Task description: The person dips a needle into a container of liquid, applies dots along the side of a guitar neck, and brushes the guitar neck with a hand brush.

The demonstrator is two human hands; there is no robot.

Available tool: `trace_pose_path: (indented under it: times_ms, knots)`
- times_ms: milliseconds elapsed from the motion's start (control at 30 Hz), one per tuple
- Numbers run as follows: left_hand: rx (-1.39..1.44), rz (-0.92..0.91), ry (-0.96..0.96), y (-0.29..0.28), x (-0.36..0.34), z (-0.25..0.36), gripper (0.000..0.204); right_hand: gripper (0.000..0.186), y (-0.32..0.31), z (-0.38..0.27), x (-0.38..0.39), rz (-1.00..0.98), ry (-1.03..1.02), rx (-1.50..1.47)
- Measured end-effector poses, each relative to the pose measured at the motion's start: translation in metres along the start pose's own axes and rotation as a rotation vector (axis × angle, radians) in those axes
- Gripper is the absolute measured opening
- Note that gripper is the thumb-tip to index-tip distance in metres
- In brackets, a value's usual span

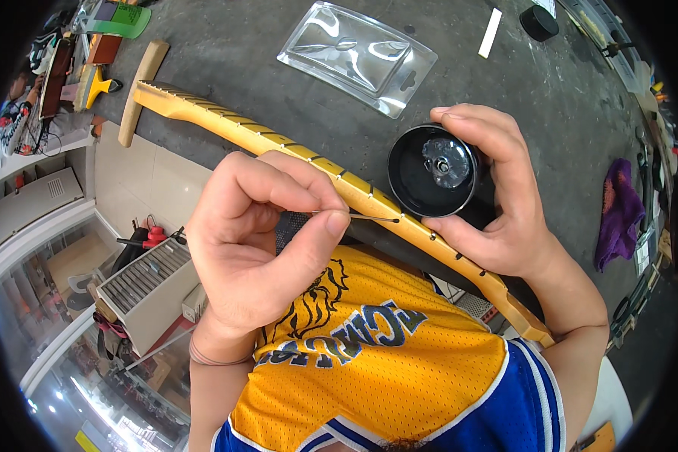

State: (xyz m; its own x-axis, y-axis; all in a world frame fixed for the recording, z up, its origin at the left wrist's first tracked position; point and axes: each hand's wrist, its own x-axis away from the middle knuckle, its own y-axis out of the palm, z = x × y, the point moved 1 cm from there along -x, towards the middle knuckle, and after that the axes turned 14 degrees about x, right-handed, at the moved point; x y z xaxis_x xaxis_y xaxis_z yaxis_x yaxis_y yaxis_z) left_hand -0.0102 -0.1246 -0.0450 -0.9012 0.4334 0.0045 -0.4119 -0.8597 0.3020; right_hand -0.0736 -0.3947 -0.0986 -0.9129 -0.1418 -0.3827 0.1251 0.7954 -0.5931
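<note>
A yellow-tan guitar neck (pixel 260 137) lies diagonally across the bench edge, its far-left end on a T-shaped wooden rest (pixel 145 83). Fret lines cross it, and dark marks show along its near side toward the right end. My left hand (pixel 267 226) pinches a thin stick (pixel 365 218) between thumb and fingers. The stick's dark tip is at the neck's near side; I cannot tell if it touches. In my right hand (pixel 497 181) is a round black cup (pixel 409 188), tilted toward me beside the neck, with something glossy inside around a small central post.
A clear plastic blister pack (pixel 358 56) and a white strip (pixel 490 34) lie on the dark bench (pixel 572 113). A black round lid (pixel 539 23) is farther back. At right rests a purple cloth (pixel 619 215); at far left, a yellow-handled brush (pixel 94 88).
</note>
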Motion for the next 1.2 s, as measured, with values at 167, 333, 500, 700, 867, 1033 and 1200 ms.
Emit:
trace_pose_path:
  times_ms: [167,333,500,700,867,1033,1200]
  knots:
    - [-0.021,-0.06,0.026,-0.0033,0.0001,-0.0017,0.029,0.09,-0.0027,-0.0001,-0.0002,-0.043,-0.014,0.043]
    - [-0.025,-0.086,0.03,-0.004,0.0003,-0.0046,0.029,0.091,-0.0021,0.0021,0.0008,-0.065,-0.016,0.054]
    - [-0.039,-0.116,0.041,-0.0058,-0.001,-0.0056,0.03,0.091,-0.0029,0.0032,0.0001,-0.07,-0.03,0.07]
    - [-0.095,-0.099,0.056,-0.0035,-0.0017,-0.0064,0.029,0.09,-0.0018,0.0036,0.0005,-0.065,-0.022,0.058]
    - [-0.153,-0.143,0.101,-0.0054,-0.0014,-0.0071,0.028,0.091,-0.0018,0.0029,0.0002,-0.065,-0.024,0.066]
    - [-0.161,-0.158,0.125,-0.0067,-0.0014,-0.0079,0.027,0.091,-0.0019,0.0026,0.0005,-0.064,-0.021,0.065]
    - [-0.188,-0.17,0.133,-0.0066,-0.0013,-0.0078,0.027,0.091,-0.0026,0.0026,0.0005,-0.067,-0.023,0.069]
